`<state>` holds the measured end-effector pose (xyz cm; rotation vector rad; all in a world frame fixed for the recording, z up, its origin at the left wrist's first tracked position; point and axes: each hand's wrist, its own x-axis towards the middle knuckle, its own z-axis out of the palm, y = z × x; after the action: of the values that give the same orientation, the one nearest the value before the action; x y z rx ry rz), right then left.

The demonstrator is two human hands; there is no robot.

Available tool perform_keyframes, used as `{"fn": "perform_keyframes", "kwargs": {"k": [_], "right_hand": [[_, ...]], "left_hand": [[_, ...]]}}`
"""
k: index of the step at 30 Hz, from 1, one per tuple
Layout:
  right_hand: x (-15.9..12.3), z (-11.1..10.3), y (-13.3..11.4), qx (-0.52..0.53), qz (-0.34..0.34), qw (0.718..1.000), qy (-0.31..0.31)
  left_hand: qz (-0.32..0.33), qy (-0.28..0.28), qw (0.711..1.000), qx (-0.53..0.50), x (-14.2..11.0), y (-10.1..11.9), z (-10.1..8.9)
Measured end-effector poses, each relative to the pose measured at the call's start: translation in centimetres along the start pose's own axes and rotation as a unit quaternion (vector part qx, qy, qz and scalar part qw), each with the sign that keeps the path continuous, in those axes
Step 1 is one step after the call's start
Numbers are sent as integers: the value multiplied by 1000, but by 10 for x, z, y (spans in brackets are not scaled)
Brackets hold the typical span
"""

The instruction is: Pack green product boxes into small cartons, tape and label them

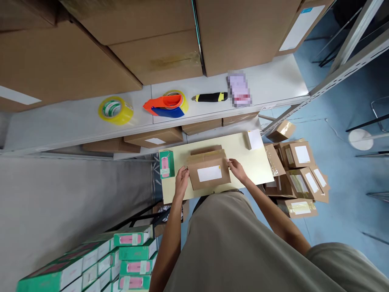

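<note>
A brown cardboard box (209, 184) with a white label (209, 173) on its near side rests on the pale yellow table (258, 166). My left hand (181, 178) grips its left end, with bent fingers at the edge. At the opposite end, my right hand (237, 169) pinches the upper right edge. The box's far side has a raised cardboard part, only partly visible. A green box with a pink picture (166, 164) lies just left of my left hand. Toward the back right corner of the table is a white block, perhaps a label stack (254, 139).
On the grey shelf (136, 93) are a yellow tape roll (115, 110), an orange and blue tape dispenser (167, 104), a utility knife (210, 97) and a blurred-out item (239, 89). Labelled cartons (299, 174) are heaped at the right. Green boxes (133, 253) are stacked at lower left.
</note>
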<state>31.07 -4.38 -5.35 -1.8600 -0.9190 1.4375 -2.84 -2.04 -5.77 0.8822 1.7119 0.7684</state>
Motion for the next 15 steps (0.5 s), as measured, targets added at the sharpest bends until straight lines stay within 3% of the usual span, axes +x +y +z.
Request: {"fn": "perform_keyframes", "kwargs": {"k": [4, 7, 12, 15], "right_hand": [[-26, -12, -9, 51, -50, 997, 3], [-40, -15, -7, 74, -13, 997, -3], [-48, -11, -2, 40, 58, 996, -47], [-48, -6, -7, -46, 51, 996, -61]], "left_hand": [[29, -5, 998, -53, -26, 16, -11], [9, -6, 997, -77, -39, 14, -11], [-11, -50, 998, 26, -45, -1, -3], [35, -66, 993, 92, -51, -2, -1]]}}
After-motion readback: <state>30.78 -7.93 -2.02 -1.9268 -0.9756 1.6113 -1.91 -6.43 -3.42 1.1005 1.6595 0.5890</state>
